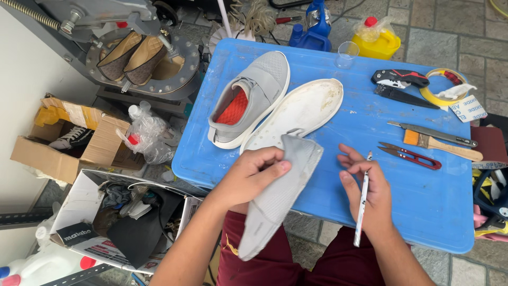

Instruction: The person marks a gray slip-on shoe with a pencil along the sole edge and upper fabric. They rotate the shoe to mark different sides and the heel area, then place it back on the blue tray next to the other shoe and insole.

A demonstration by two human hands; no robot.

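Observation:
My left hand (253,176) grips a grey knit shoe upper (278,198), which hangs limp over the near edge of the blue table (413,206). My right hand (368,193) holds a thin white pen (361,204) upright between its fingers, just right of the upper. Behind the upper lies a white detached sole (304,111), inner side up. Left of it rests a whole grey shoe (251,98) with a red lining.
On the table's right are red thread snips (410,156), a brush (442,145), a knife (431,133), a black utility cutter (399,78), a tape roll (442,87) and a clear cup (346,54). A yellow jug (375,39) stands behind. Cardboard boxes (69,143) and a shoe press (140,58) are at left.

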